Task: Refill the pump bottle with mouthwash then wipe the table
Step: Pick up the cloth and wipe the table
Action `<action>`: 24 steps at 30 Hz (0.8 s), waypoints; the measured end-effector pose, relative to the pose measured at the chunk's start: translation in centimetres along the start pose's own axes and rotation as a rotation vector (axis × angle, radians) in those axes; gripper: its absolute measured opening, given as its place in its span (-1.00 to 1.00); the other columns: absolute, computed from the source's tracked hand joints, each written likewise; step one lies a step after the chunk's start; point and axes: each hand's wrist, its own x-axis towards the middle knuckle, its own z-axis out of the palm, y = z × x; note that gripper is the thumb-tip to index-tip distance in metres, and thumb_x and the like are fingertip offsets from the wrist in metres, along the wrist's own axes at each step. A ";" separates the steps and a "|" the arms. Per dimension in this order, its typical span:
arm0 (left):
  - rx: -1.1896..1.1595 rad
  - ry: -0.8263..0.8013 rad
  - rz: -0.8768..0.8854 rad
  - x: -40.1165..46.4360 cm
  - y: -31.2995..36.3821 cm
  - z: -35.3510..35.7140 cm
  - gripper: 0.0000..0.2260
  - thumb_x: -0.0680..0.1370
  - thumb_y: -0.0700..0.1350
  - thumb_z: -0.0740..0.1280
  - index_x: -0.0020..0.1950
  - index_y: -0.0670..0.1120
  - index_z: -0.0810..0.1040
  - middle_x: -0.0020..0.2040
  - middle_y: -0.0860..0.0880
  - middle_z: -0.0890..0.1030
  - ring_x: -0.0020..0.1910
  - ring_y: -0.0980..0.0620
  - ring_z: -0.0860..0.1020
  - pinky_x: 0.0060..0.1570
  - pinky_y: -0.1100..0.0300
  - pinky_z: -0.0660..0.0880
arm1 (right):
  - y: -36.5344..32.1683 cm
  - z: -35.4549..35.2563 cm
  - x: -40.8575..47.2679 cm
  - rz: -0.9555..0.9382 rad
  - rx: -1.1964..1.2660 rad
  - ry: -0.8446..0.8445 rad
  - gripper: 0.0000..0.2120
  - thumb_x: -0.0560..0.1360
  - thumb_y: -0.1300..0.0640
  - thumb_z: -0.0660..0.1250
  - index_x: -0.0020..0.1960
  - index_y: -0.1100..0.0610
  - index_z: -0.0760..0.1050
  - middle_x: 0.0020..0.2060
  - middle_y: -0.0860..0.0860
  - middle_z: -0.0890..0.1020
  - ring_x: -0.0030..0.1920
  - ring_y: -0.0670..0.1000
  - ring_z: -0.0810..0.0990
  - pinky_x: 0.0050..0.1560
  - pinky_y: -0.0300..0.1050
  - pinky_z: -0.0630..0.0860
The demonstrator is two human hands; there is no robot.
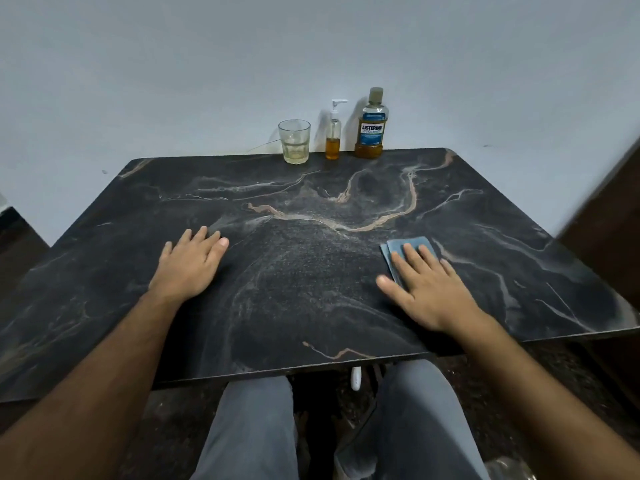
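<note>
A clear pump bottle (333, 135) with a white pump stands at the table's far edge, amber liquid in its lower third. Right of it stands a capped Listerine mouthwash bottle (370, 126) holding a low level of amber liquid. My right hand (427, 289) lies flat, fingers spread, on a folded blue cloth (408, 245) at the right of the dark marble table (294, 271). My left hand (192, 263) rests palm down on the bare tabletop at the left, holding nothing.
A drinking glass (294, 142) with a little pale liquid stands left of the pump bottle, against the white wall. My knees in grey trousers show below the table's near edge. A dark wooden panel rises at the right.
</note>
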 end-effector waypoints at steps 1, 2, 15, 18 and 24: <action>0.004 0.000 -0.003 0.0 0.0 0.0 -0.46 0.67 0.21 -0.13 0.59 0.04 0.20 0.63 -0.02 0.12 0.62 -0.07 0.01 0.54 -0.17 -0.07 | -0.4 -0.1 1.8 0.015 -0.002 0.014 -0.12 0.43 -0.50 -0.27 0.62 -0.06 -0.09 0.63 -0.03 -0.11 0.61 0.03 -0.19 0.58 0.12 -0.16; 0.007 0.001 -0.005 -0.1 0.1 0.0 -0.47 0.67 0.21 -0.13 0.59 0.04 0.20 0.63 -0.02 0.12 0.62 -0.07 0.01 0.54 -0.17 -0.07 | -0.9 -0.1 3.4 0.020 -0.005 0.030 -0.13 0.45 -0.50 -0.24 0.63 -0.05 -0.09 0.63 -0.01 -0.10 0.61 0.05 -0.18 0.57 0.15 -0.15; -0.053 0.023 -0.014 0.1 0.0 0.0 -0.47 0.67 0.18 -0.15 0.59 0.04 0.20 0.62 0.02 0.13 0.62 -0.02 0.01 0.56 -0.13 -0.08 | -8.5 -0.7 13.6 -0.023 -0.028 0.030 -0.02 0.40 -0.56 -0.29 0.63 0.01 -0.09 0.63 0.07 -0.09 0.61 0.16 -0.17 0.55 0.24 -0.17; -0.151 0.041 -0.036 0.1 -0.1 -0.1 -0.47 0.68 0.18 -0.14 0.59 0.02 0.21 0.61 0.02 0.16 0.61 0.00 0.03 0.56 -0.09 -0.10 | -11.2 -0.6 14.8 -0.061 -0.025 0.017 -0.05 0.43 -0.55 -0.27 0.63 0.03 -0.08 0.62 0.08 -0.09 0.61 0.16 -0.17 0.55 0.23 -0.17; -0.571 0.087 -0.059 -0.4 -0.2 -1.0 -0.51 0.70 0.13 -0.13 0.59 0.01 0.21 0.59 0.07 0.21 0.59 0.11 0.08 0.57 0.07 -0.17 | -17.7 0.3 15.3 -0.199 -0.031 0.008 -0.12 0.50 -0.48 -0.20 0.63 0.05 -0.09 0.62 0.10 -0.09 0.61 0.17 -0.17 0.56 0.23 -0.17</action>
